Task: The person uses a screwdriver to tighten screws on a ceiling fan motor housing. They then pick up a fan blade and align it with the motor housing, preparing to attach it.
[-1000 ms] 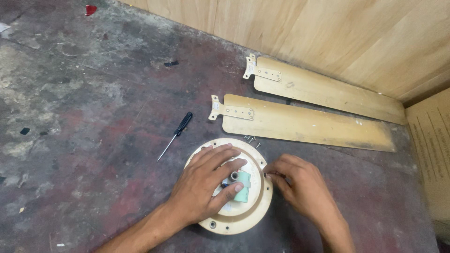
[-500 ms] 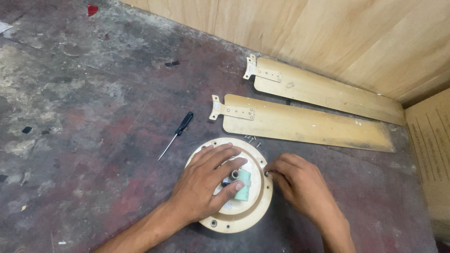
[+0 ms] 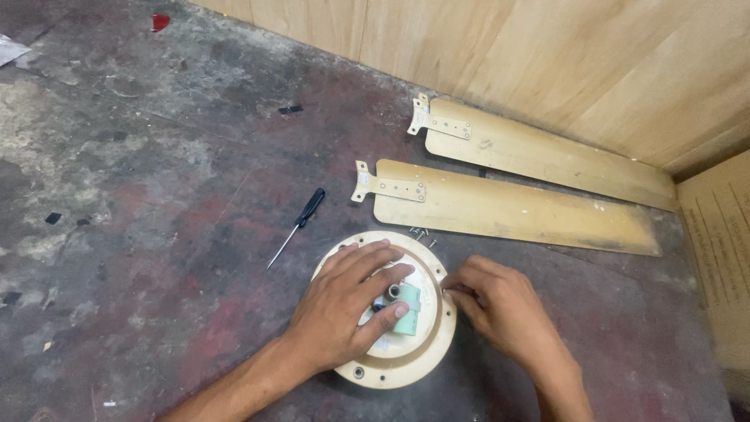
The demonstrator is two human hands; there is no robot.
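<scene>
The left hand [image 3: 344,309] lies spread over the round cream fan motor [image 3: 391,367] on the floor [image 3: 141,203], hiding its centre, thumb on a green block [image 3: 408,309]. The right hand [image 3: 496,309] pinches its rim; what it grips is hidden. Beyond lie small screws [image 3: 420,233], a thin screwdriver [image 3: 297,227] and two flat wooden blades [image 3: 508,207].

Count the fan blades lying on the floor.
2. The far fan blade lies along the wooden wall; the near fan blade lies beside it, just beyond the round motor housing. None looks hidden.
</scene>
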